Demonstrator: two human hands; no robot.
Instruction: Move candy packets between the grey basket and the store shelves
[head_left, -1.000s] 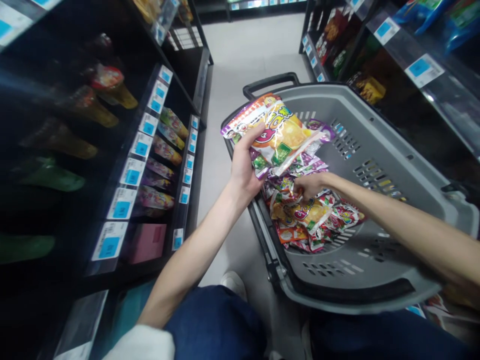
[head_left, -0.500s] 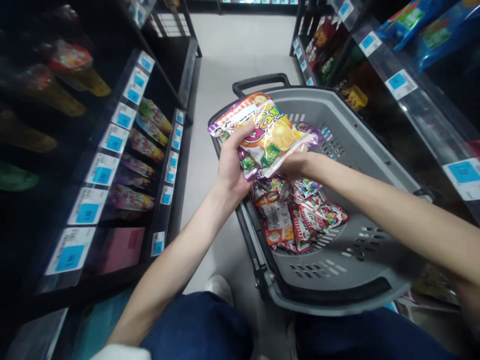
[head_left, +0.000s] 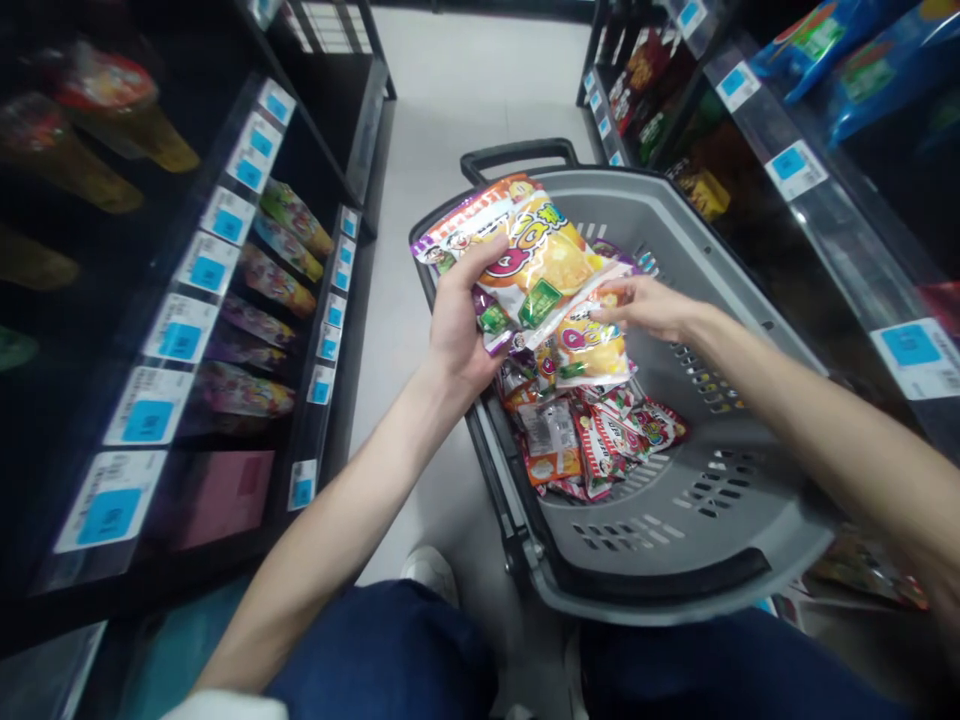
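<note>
Over the far left side of a grey shopping basket (head_left: 720, 400), my left hand (head_left: 459, 320) grips a large orange, white and purple candy bag (head_left: 551, 245), thumb across its front. A purple bag edge shows beneath it. My right hand (head_left: 652, 305) pinches the top of a smaller yellow-orange candy packet (head_left: 592, 348), which hangs just below the large bag's lower edge. Under both hands, several small candy packets (head_left: 600, 440) in red, white and orange lie piled in the basket. The fingertips of my left hand are hidden behind the bag.
On the left stands a dark shelf with price tags (head_left: 180, 340) and rows of colourful bags (head_left: 277, 280). A right-hand shelf holds blue bags (head_left: 817, 50). The basket's black handle (head_left: 517, 152) points away along the pale floor (head_left: 480, 70). My knees are against the near side.
My right hand has come out from behind the large bag's lower edge and moved right, bringing the small packet into view. My left hand keeps hold of the large bag.
</note>
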